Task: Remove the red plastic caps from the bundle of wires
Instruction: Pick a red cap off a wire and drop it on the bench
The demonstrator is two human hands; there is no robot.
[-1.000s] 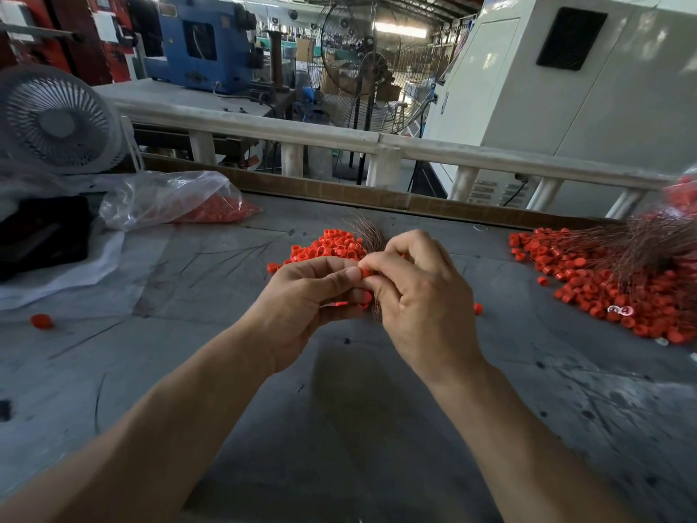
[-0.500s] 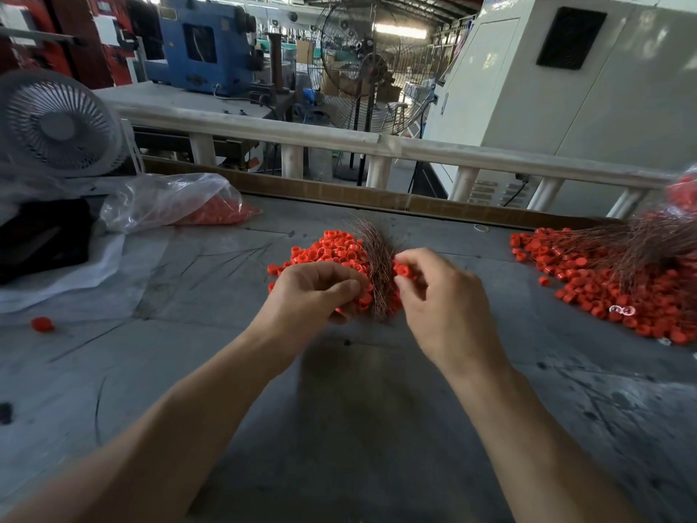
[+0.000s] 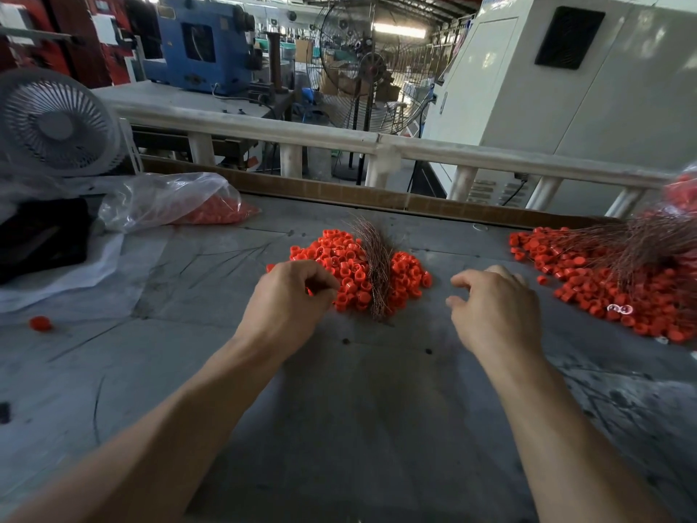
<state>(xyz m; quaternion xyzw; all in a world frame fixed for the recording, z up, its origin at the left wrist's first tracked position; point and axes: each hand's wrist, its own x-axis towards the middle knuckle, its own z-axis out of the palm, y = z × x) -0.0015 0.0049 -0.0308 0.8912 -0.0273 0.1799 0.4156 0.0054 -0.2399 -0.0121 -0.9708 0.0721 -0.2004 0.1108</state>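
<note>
Both hands have come apart since half a second ago: the right hand (image 3: pixel 494 311) has pulled away to the right of the pile, and the bundle of wires (image 3: pixel 375 273) that stood between the two hands now lies free on the heap. That bundle, thin and coppery, rests across the middle pile of red caps (image 3: pixel 350 268) on the grey tabletop (image 3: pixel 358 409), its frayed end fanning toward the far edge and its near end at the pile's front. The left hand (image 3: pixel 288 300) sits at the pile's left front edge with fingers curled and thumb meeting fingertips; whether it pinches a cap or wire there cannot be told. The right hand hovers above bare tabletop, well apart from the bundle, fingers loosely bent and holding nothing. Nothing lies between either hand and the bundle. Farther right, a second, larger heap of caps (image 3: pixel 611 292) spreads out with more wires (image 3: pixel 648 239) lying over it, running off the frame's edge. To the left, a clear plastic bag (image 3: pixel 166 200) holds more red caps, beside a dark object (image 3: pixel 41 235) on white sheeting, and a single stray cap (image 3: pixel 40 323) sits alone near the left edge. A small white fan (image 3: pixel 52 122) stands at the far left corner. Behind the tabletop runs a white railing (image 3: pixel 377 143), with a standing floor fan (image 3: pixel 371 69), a blue machine (image 3: pixel 203 43) and a pale cabinet (image 3: pixel 565 88) beyond it.
</note>
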